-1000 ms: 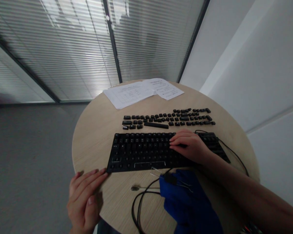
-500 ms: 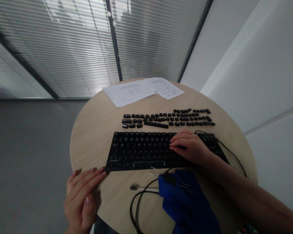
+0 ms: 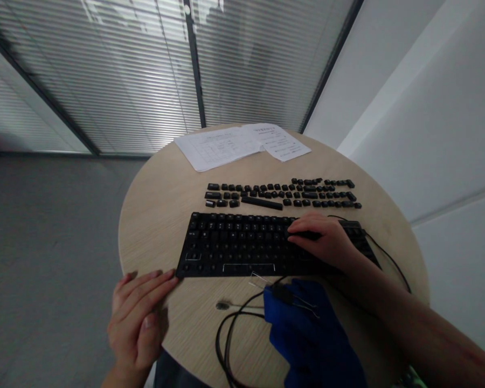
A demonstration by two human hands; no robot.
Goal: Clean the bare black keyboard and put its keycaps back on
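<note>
A black keyboard (image 3: 234, 253) lies across the round table. Its upper rows carry keycaps, while the lower rows show bare switch stems. My left hand (image 3: 139, 318) rests at the table's edge, fingers stretched out, with the fingertips touching the keyboard's front left corner. Over the right part of the key field is my right hand (image 3: 321, 237), its thumb and fingers brought close together at a key. What sits between those fingertips is hidden. Behind the keyboard, loose black keycaps (image 3: 262, 187) lie in rows, with a long spacebar (image 3: 262, 203) among them.
Paper sheets (image 3: 222, 146) lie at the table's far side. In front of the keyboard are a blue cloth (image 3: 307, 334), a wire keycap puller (image 3: 283, 295), a small brush (image 3: 223, 305) and a looped black cable (image 3: 228, 339). Another cable (image 3: 388, 258) runs along the right.
The view has shifted slightly. My right hand has moved a little to the right along the keyboard, and its thumb and fingers now form a wider arch. My left hand stays at the corner.
</note>
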